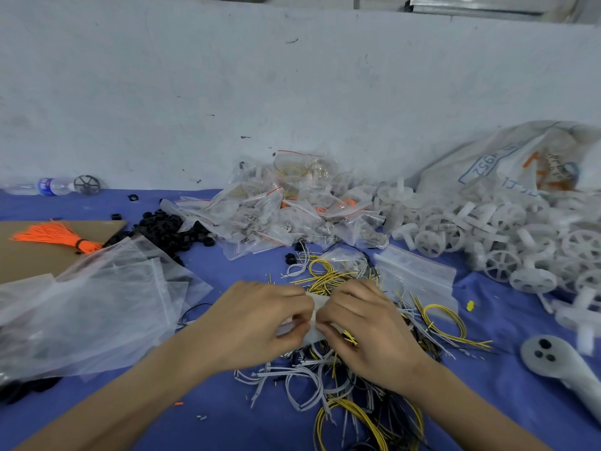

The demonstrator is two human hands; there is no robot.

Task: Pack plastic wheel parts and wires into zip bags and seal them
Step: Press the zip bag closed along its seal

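Observation:
Both hands meet over the middle of the blue table. My left hand (pixel 260 323) and my right hand (pixel 364 327) each pinch the same small clear zip bag (pixel 314 315) between fingers and thumb; the bag is mostly hidden by them. Loose yellow, white and black wires (pixel 354 398) lie tangled under and around the hands. A heap of white plastic wheels (pixel 494 236) covers the right side. Sealed filled bags (pixel 283 206) are piled at the back centre.
A stack of flat clear zip bags (pixel 97 304) lies at the left, with more (pixel 419 275) to the right of the hands. Black rings (pixel 169 226), an orange wire bundle (pixel 61 237) on cardboard, a water bottle (pixel 48 186), a white sack (pixel 527 161) and a grey handheld device (pixel 566 366) surround the work area.

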